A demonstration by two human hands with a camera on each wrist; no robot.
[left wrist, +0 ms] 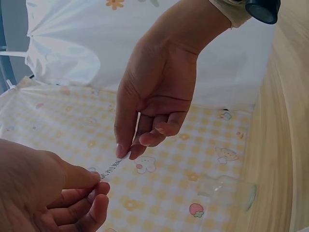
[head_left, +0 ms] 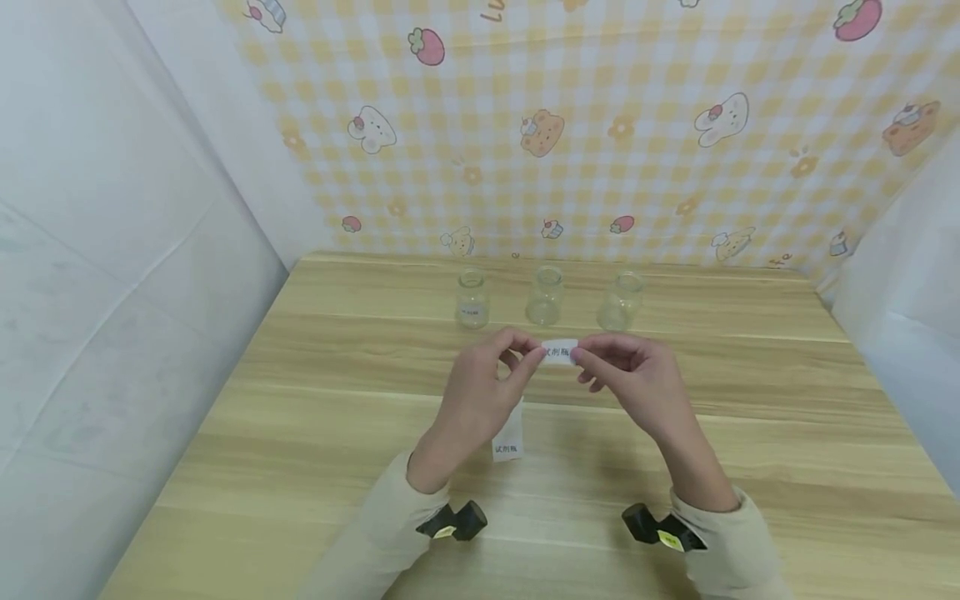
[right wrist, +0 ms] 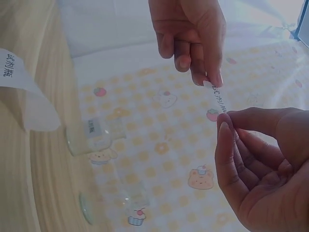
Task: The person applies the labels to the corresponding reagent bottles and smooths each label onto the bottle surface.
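A small white label (head_left: 559, 351) with printed characters is stretched between both hands above the table. My left hand (head_left: 480, 379) pinches its left end between thumb and fingers. At the opposite end, my right hand (head_left: 641, 379) pinches the label the same way. Below the left hand lies a white backing strip (head_left: 507, 437) bearing another printed label, its upper part hidden by that hand. Beyond the hands, three clear glass jars stand in a row: the left jar (head_left: 472, 300) carries a label, while the middle jar (head_left: 545, 297) and the right jar (head_left: 621, 302) show none.
The wood-grain table (head_left: 300, 433) spreads under everything. A yellow checked cloth (head_left: 585, 167) with cartoon prints hangs behind its back edge, and a white sheet (head_left: 135, 250) hangs at the left. In the right wrist view, the backing strip (right wrist: 38, 111) curls up at one end.
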